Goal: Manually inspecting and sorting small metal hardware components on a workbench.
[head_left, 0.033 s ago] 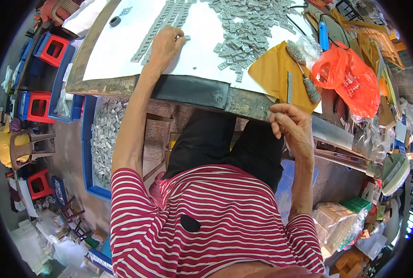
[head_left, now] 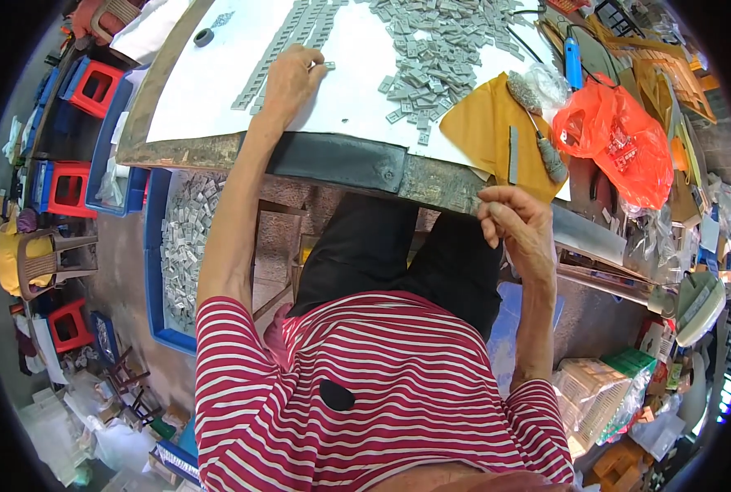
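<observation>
The left hand point(head_left: 290, 84) is bent over the rows of grey pieces point(head_left: 274, 51) on the worktop point(head_left: 187, 152), and covers a part of them. One small piece point(head_left: 330, 66) appears at its thumb; whether the fingers grasp it, I cannot tell. The right hand point(head_left: 525, 225) is near the front edge with curled fingers, their inside hidden. The heap of grey pieces point(head_left: 435, 53) is cut off at the top.
</observation>
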`<state>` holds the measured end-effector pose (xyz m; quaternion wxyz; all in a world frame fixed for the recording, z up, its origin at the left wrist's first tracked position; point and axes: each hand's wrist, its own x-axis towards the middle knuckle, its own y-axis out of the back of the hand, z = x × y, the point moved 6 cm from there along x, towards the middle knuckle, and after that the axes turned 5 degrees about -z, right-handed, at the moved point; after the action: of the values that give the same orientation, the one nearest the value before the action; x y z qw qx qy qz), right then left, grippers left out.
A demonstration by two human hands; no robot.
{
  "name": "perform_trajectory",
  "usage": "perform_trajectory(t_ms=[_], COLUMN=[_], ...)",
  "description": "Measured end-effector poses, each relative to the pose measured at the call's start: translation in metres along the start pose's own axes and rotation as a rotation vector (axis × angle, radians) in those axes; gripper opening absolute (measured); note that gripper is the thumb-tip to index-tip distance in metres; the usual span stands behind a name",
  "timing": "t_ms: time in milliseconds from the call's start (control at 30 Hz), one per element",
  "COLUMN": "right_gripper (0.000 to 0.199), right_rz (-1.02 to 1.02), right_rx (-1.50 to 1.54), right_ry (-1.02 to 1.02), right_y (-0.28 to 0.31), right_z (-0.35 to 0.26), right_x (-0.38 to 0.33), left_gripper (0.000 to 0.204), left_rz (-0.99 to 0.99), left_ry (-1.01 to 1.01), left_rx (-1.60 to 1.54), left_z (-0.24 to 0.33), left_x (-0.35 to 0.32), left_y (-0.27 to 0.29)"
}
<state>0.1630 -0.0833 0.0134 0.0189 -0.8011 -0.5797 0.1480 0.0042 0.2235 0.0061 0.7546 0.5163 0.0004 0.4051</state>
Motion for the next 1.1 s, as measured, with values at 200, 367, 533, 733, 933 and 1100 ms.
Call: perform_trajectory(t_ms=[200,367,533,733,933,1100], right_gripper=[0.020,0.020,0.020,0.019,0.019,0.018], right_rz=[0.024,0.037,0.055,0.045,0.037,0.043], right_rx=[-0.018,-0.006,-0.019,-0.030,-0.033,-0.041], right_ry=[-0.014,0.002,-0.002,-0.029,-0.035,-0.041], right_y=[0.004,0.004,0.005,0.005,0.006,0.007], right_z=[0.003,0.002,0.003,0.007,0.008,0.010], right_x=[-0.014,-0.019,-0.022,-0.024,-0.025,-0.025], left_gripper=[0.011,0.011,0.009,0.007,0.009,0.011], left_rz=[0.054,0.087,0.108,0.097,0.099,0.097], left_ry=[-0.055,-0.061,-0.144,-0.092,-0.084,-0.115], left_rx=[0.133,0.215,0.241,0.276,0.351,0.361], left_z=[-0.010,-0.007,-0.006,-0.018,-0.024,-0.027], left_x=[0.003,0.004,0.007,0.013,0.018,0.020], left_y=[0.004,0.005,0.003,0.001,-0.002,-0.002])
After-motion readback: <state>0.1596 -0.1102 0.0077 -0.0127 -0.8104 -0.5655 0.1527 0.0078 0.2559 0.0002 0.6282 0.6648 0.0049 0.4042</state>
